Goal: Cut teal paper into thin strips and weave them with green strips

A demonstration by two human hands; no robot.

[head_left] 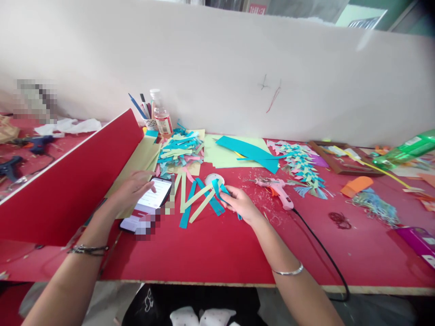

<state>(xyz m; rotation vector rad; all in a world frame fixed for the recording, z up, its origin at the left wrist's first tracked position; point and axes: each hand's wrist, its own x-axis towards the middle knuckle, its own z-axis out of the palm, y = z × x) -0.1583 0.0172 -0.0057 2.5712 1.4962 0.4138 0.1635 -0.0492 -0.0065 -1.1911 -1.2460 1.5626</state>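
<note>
My left hand (134, 189) is over a lit smartphone (155, 195) lying on the red table, its fingers stretched out at the screen; whether a fingertip touches the glass I cannot tell. In my right hand (239, 203) a folded blue paper strip (218, 189) is pinched between thumb and fingers. Pale green paper strips (200, 209) and more blue strips fan out from it to the left, some resting on the table. A white roll of tape or disc (213, 177) lies just behind the strips. Right of my right hand is a pink glue gun (278, 190).
Cut strips (180, 149) lie heaped at the back, near a drink bottle (162, 118) and pen cup (150, 124). A woven paper piece (302, 165) sits right of the blue sheet (251, 153). A red divider (78, 185) stands left; the glue gun's black cord (316, 244) crosses the right side.
</note>
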